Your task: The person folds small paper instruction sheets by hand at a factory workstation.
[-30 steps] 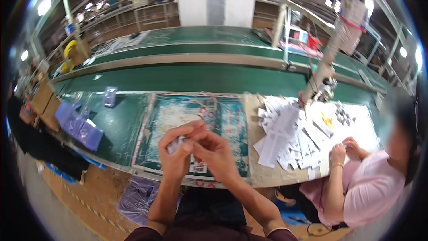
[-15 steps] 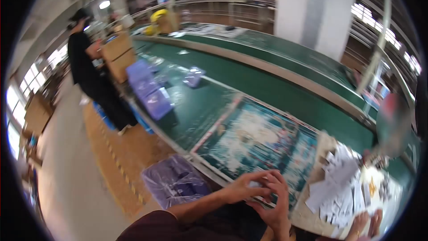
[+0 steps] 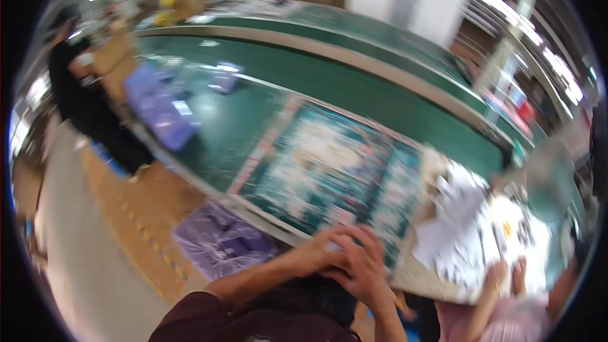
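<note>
My left hand [image 3: 318, 251] and my right hand [image 3: 363, 265] meet in front of my body, over the near edge of the worktable. The fingers of both are curled and touch each other. A small pale patch shows between them, too blurred to name. Just beyond my hands lies a worn green board [image 3: 316, 171] with whitish smears and a red-and-white taped border. A small whitish piece [image 3: 337, 216] rests on the board's near side, close to my fingers.
Purple items in clear plastic [image 3: 221, 240] stand low at the left. More purple packs [image 3: 158, 107] lie on the green table near a person in black [image 3: 95, 101]. White paper pieces [image 3: 453, 234] are piled at right, beside another person's hands [image 3: 497, 278] and a blurred fan [image 3: 550, 180].
The camera view has turned rightward, so the scene sits further left. My hands have come closer together, with the right fingers now folded over the left.
</note>
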